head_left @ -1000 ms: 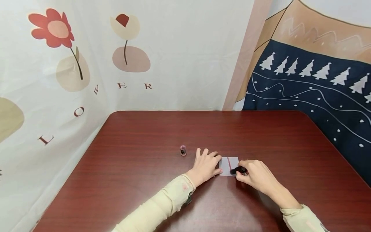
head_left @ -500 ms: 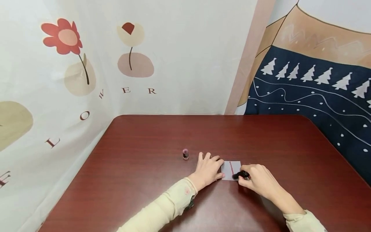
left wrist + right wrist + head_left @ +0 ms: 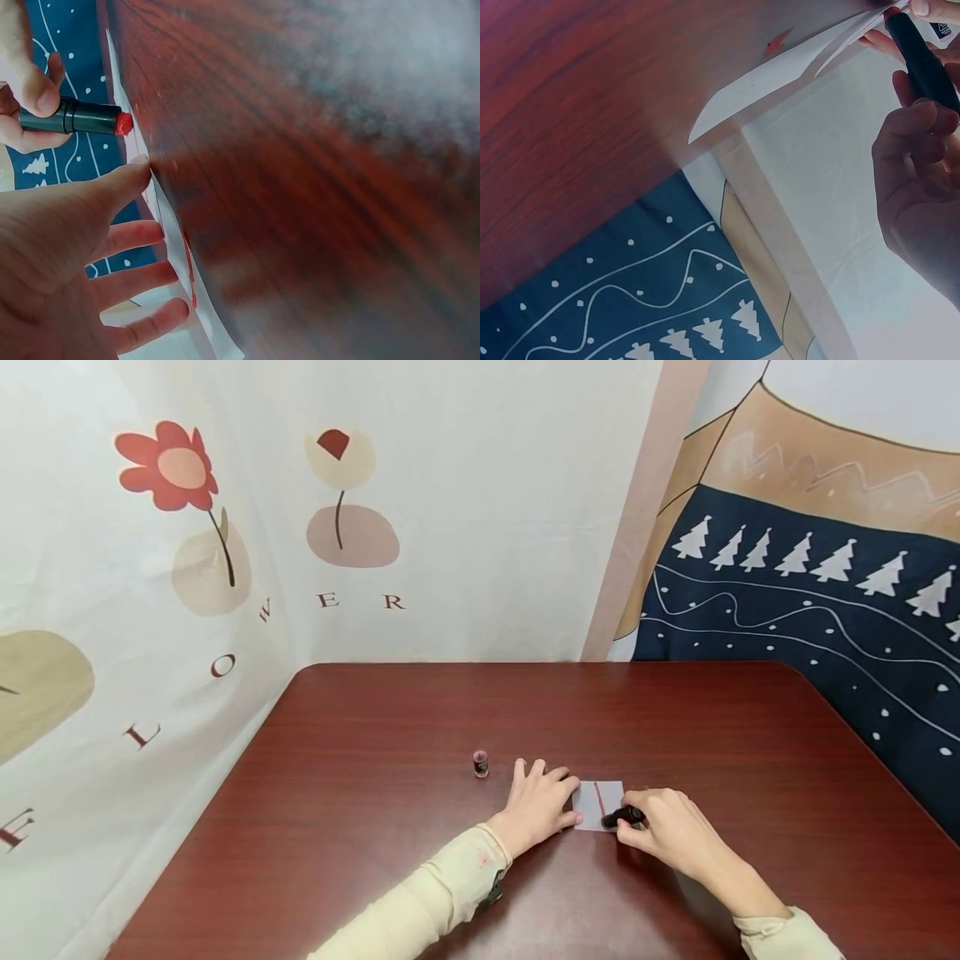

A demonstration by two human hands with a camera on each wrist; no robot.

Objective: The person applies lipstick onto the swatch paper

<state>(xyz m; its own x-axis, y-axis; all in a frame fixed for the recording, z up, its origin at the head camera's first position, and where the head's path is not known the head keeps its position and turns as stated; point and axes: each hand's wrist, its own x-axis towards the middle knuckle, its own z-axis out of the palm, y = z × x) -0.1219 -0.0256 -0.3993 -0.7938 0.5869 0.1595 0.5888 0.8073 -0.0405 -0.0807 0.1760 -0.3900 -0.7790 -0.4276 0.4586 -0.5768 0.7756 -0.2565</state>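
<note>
A small white sheet of paper (image 3: 587, 807) lies on the dark red table between the two hands. My left hand (image 3: 536, 803) rests at its left edge, fingers spread, thumb and fingertips right at the paper. My right hand (image 3: 670, 828) pinches a lipstick (image 3: 623, 816) with a black tube, tilted down over the paper. Its red tip (image 3: 124, 124) shows in the left wrist view. Down the paper runs a red stroke (image 3: 599, 799), ending by the lipstick's tip. In the right wrist view, curled fingers hold the black tube (image 3: 921, 60).
Left of the paper stands a small clear pinkish cap (image 3: 481, 764) with a black label. The table (image 3: 360, 860) reaches back to a white curtain (image 3: 480, 510) printed with flowers. A dark blue cloth (image 3: 795, 602) with white trees hangs at the right.
The head view has tilted, so the whole scene sits lower and slightly to the right in it. Both hands keep their places at the paper, the lipstick still by the stroke's lower end.
</note>
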